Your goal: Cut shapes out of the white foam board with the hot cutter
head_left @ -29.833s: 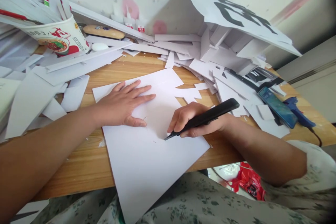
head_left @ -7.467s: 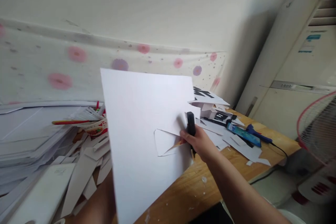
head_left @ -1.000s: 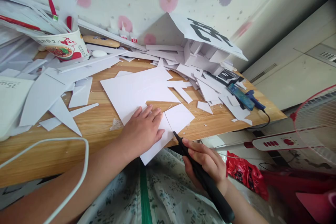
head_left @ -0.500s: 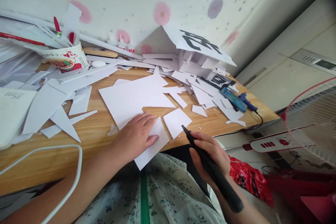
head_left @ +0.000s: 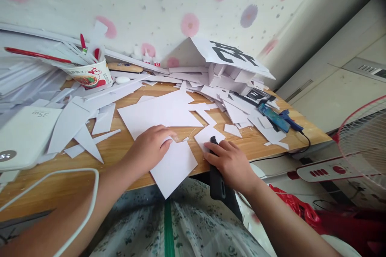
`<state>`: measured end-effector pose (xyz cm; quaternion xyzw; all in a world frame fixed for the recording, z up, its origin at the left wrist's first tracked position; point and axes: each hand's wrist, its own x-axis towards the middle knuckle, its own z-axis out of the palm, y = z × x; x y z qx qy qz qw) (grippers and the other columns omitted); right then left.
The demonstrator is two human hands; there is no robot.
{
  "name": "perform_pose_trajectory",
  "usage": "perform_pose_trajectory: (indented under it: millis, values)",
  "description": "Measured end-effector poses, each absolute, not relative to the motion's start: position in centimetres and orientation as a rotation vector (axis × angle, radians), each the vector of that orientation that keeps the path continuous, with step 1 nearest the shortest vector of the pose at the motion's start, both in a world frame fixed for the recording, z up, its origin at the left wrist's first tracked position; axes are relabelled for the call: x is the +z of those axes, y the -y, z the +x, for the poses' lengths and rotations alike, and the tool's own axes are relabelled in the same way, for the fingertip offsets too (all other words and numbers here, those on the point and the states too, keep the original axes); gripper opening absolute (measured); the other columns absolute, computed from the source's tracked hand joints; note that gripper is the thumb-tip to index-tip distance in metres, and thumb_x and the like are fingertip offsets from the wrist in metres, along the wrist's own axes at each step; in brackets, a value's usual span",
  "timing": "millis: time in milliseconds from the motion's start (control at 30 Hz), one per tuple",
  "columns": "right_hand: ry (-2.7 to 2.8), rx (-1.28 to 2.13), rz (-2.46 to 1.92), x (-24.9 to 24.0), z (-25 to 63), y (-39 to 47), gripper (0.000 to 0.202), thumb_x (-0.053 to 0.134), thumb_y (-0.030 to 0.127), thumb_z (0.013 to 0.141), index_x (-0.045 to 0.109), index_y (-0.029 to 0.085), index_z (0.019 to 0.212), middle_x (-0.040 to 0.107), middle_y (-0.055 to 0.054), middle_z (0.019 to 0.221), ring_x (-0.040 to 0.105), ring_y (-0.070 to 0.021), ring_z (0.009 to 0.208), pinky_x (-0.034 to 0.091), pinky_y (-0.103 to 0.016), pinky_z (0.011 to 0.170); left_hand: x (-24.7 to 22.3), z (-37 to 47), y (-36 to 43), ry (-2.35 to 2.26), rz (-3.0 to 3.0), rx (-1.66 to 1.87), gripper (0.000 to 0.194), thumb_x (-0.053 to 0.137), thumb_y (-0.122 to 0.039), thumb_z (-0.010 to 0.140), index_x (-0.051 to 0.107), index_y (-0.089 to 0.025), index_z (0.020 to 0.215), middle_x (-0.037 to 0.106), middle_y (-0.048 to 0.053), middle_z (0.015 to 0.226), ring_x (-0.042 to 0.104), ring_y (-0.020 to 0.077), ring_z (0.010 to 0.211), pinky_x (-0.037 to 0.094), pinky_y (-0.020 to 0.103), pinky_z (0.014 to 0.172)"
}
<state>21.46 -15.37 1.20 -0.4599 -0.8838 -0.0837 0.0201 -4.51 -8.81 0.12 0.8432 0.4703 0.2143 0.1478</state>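
Note:
My left hand [head_left: 152, 146] is closed at the upper left corner of a squarish piece of white board [head_left: 176, 164], its thumb and fingers at the edge. That piece hangs over the table's front edge. Beside it lies a smaller white board piece [head_left: 203, 134], partly covered by my right hand [head_left: 230, 160]. The right fingers are wrapped round a black long-handled tool [head_left: 217, 184]; its tip points up toward the small piece. Just beyond both hands is a large white board sheet [head_left: 157, 112] with a cut-out edge. Thin white scraps [head_left: 185, 139] lie near the left fingertips.
At the left are a paper cup of tools [head_left: 93, 76], a white power bank [head_left: 30, 136] and a white cable [head_left: 93, 192]. Board offcuts [head_left: 238, 112] lie right of centre, before a white board model [head_left: 229, 74]. A phone [head_left: 273, 116] and racket [head_left: 368, 136] are further right.
My right hand has turned over with the black tool and moved left toward the small piece. The left fingers, flat before, are now curled at the squarish piece's edge. The view has shifted slightly.

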Motion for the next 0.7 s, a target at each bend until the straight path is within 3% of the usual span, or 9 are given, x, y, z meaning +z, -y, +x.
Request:
perform_pose_trajectory:
  millis: [167,300,533,700]
  values:
    - [2.656,-0.245,-1.62,1.2,23.0,15.6,0.017,0.054,0.016,0.09,0.068,0.023,0.098,0.064,-0.003,0.125,0.053,-0.0233,0.091,0.04,-0.038,0.076,1.0,-1.6,6.4,-1.415,2.522,0.302,0.02,0.049,-0.022,0.089,0.069,-0.021,0.091,0.065,0.005,0.095,0.06,0.0262,0.095,0.047,0.038,0.078]
    - [2.612,-0.202,-1.654,1.0,23.6,15.7,0.022,0.055,0.014,0.087,0.067,0.024,0.103,0.063,-0.002,0.125,0.053,-0.0233,0.092,0.04,-0.037,0.077,0.4,0.5,5.4,-1.411,2.533,0.272,0.014,0.055,-0.024,0.087,0.068,-0.02,0.082,0.063,0.005,0.089,0.06,0.0254,0.09,0.045,0.035,0.072]
    - [2.571,-0.23,-1.593,1.1,21.8,14.6,0.027,0.05,0.017,0.091,0.063,0.025,0.113,0.062,-0.002,0.127,0.052,-0.0232,0.095,0.037,-0.037,0.078,0.1,0.7,6.1,-1.342,2.566,0.285,0.015,0.058,-0.029,0.088,0.068,-0.021,0.095,0.064,0.006,0.097,0.061,0.0238,0.095,0.046,0.034,0.081]
    - [2.674,-0.306,-1.603,1.9,20.2,12.6,0.027,0.052,0.023,0.092,0.062,0.031,0.115,0.066,-0.005,0.098,0.052,-0.0253,0.088,0.033,-0.038,0.074,0.0,0.0,7.0,-1.31,2.591,0.287,0.02,0.059,-0.03,0.088,0.066,-0.019,0.104,0.064,0.008,0.101,0.059,0.0262,0.099,0.046,0.038,0.087]
